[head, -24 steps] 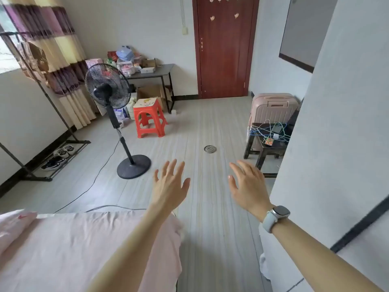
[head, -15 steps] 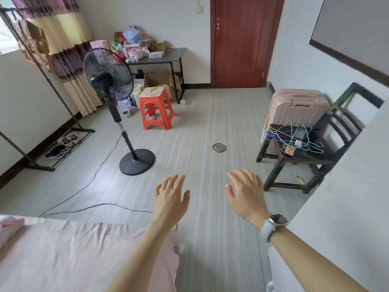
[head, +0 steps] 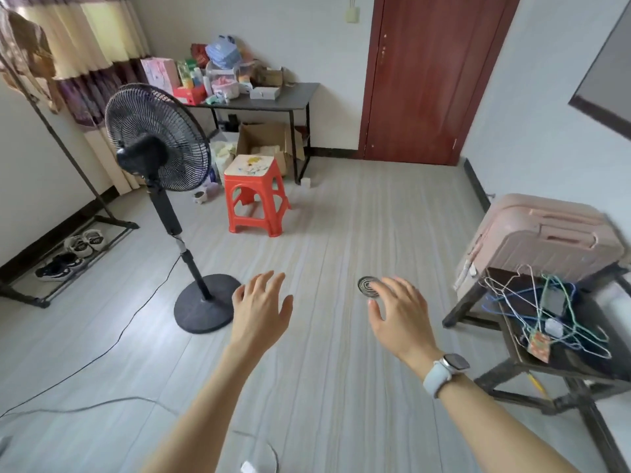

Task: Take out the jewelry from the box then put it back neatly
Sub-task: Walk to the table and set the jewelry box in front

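Bed gone from view; left hand (head: 261, 310) and right hand (head: 399, 317) hovering spread and empty over floor (head: 324, 387), facing cluttered desk (head: 273, 99). Jewelry box unsighted, probably approaching.

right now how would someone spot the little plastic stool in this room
Start at the dark red door, then look left to the cluttered grey table. The stool stands on the floor before it, beside the black fan: the only bright orange-red thing, with a white printed seat.

Black standing fan (head: 157, 145), red stool (head: 254, 196) beside it, pink suitcase (head: 543, 237), cluttered table (head: 273, 97) behind.
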`<action>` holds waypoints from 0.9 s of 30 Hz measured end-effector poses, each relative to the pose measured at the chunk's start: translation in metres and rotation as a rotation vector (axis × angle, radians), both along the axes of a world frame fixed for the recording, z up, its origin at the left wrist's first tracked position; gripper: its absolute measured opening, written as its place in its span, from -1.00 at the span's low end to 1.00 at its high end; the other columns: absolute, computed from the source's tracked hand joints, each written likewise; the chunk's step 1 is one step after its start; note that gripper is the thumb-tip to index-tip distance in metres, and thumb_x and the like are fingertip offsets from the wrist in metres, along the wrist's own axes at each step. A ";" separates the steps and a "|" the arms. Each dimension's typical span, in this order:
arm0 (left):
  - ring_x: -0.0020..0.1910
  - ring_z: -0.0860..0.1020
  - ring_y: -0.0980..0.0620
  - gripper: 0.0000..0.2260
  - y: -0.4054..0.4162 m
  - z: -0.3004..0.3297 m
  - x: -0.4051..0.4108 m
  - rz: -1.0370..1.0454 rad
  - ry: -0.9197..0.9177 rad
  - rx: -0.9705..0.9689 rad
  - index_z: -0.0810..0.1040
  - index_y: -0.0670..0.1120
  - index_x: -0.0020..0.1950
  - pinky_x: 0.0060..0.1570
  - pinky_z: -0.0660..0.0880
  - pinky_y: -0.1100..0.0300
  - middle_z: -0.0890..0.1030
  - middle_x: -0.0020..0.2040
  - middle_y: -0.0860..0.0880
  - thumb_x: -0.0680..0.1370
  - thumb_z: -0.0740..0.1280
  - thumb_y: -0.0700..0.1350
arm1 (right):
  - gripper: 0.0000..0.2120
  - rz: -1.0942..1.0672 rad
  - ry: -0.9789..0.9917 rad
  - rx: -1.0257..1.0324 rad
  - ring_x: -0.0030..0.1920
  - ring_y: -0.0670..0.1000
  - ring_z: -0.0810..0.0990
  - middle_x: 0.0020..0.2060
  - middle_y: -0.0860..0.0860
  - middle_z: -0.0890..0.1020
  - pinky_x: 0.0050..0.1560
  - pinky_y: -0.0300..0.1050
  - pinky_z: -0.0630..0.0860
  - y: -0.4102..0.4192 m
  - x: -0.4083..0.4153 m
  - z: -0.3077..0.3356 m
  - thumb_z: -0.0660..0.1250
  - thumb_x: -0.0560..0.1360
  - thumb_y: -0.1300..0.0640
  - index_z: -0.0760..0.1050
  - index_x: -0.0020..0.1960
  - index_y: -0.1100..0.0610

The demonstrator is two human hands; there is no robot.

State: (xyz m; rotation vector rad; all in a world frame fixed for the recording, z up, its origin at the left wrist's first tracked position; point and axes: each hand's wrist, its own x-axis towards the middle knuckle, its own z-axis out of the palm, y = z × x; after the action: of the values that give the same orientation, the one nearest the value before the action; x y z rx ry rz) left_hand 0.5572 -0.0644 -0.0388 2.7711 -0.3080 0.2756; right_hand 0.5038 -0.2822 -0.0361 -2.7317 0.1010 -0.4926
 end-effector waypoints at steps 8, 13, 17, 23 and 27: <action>0.38 0.27 -0.02 -0.59 -0.070 -0.035 0.188 -0.084 0.082 0.035 0.30 -0.03 0.40 0.34 0.14 0.01 0.35 0.40 -0.02 0.56 0.18 0.02 | -0.60 0.015 0.052 -0.017 0.02 0.19 0.61 -0.06 0.11 0.66 0.02 0.20 0.52 -0.052 0.196 -0.028 0.08 0.40 -0.02 0.59 -0.03 0.17; 0.39 0.25 -0.02 -0.58 -0.117 -0.054 0.324 -0.077 0.150 0.054 0.27 -0.01 0.41 0.36 0.12 0.04 0.32 0.41 -0.01 0.57 0.16 0.05 | -0.59 0.040 0.077 0.023 -0.03 0.18 0.63 -0.07 0.12 0.67 -0.03 0.18 0.56 -0.098 0.338 -0.046 0.09 0.40 -0.02 0.59 -0.03 0.19; 0.38 0.27 -0.02 -0.58 -0.149 -0.032 0.451 -0.035 0.105 0.040 0.28 -0.02 0.41 0.35 0.14 0.04 0.35 0.39 0.00 0.57 0.17 0.03 | -0.61 0.061 0.042 -0.022 -0.05 0.14 0.64 -0.11 0.07 0.67 -0.05 0.14 0.57 -0.131 0.462 -0.029 0.09 0.38 -0.02 0.61 -0.07 0.14; 0.34 0.33 -0.05 -0.60 -0.154 -0.025 0.592 0.050 0.102 0.015 0.36 -0.04 0.36 0.30 0.18 0.02 0.42 0.33 0.00 0.54 0.24 0.00 | -0.60 0.118 0.058 -0.041 -0.01 0.14 0.63 -0.08 0.07 0.67 -0.04 0.21 0.55 -0.140 0.627 -0.033 0.08 0.38 -0.03 0.61 -0.05 0.12; 0.29 0.39 -0.12 -0.62 -0.140 -0.047 0.689 0.106 0.109 0.017 0.43 -0.07 0.30 0.25 0.25 -0.06 0.48 0.28 -0.05 0.50 0.30 -0.04 | -0.60 0.155 0.066 -0.045 -0.01 0.15 0.63 -0.07 0.09 0.67 -0.06 0.20 0.57 -0.131 0.729 -0.045 0.08 0.38 -0.03 0.61 -0.04 0.13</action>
State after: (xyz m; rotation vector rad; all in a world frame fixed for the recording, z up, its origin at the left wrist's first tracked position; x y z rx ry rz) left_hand 1.2458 -0.2046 -0.0858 2.8109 -0.1374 0.1467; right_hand 1.2332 -0.4130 -0.0813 -2.7725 -0.1050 -0.3652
